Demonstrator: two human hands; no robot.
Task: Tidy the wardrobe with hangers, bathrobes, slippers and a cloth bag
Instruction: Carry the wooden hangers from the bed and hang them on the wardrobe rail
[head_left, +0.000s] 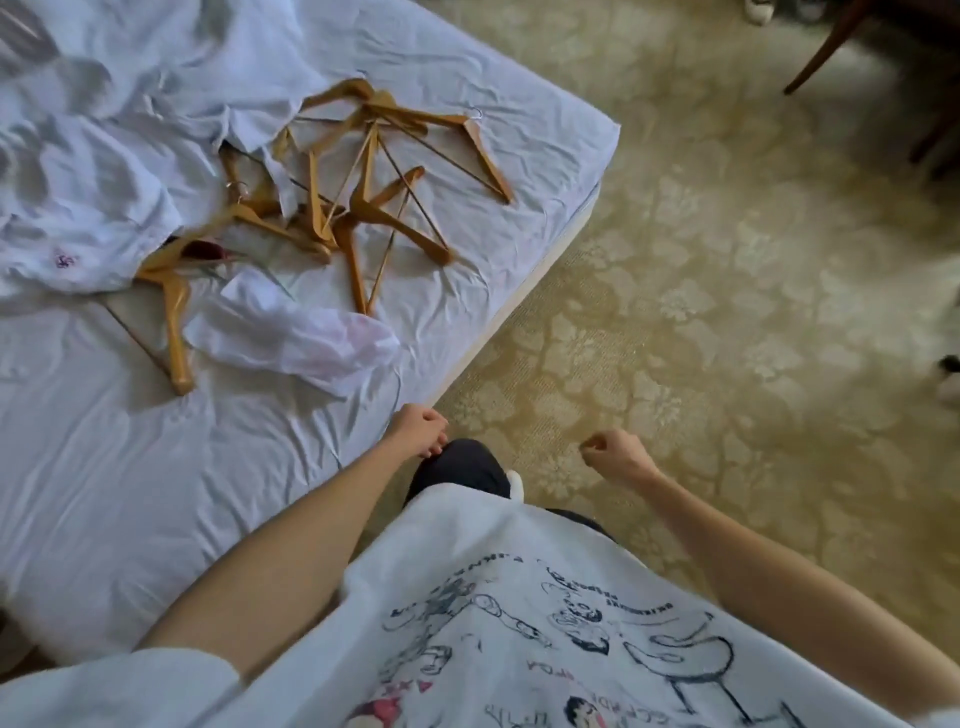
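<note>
Standing at the bed (156, 493) corner, nothing collected yet. Our left hand (418, 428) and right hand (615, 456) both hang loosely curled, holding nothing, above the edge of the mattress and the carpet (727, 260). Wooden hangers (358, 192) lie in a tangled heap on the sheet, partly under white cloth (104, 156), possibly a bathrobe. A wrapped white packet (296, 338) lies just beside them. Next, we judge: reach forward, untangle hangers one by one.
</note>
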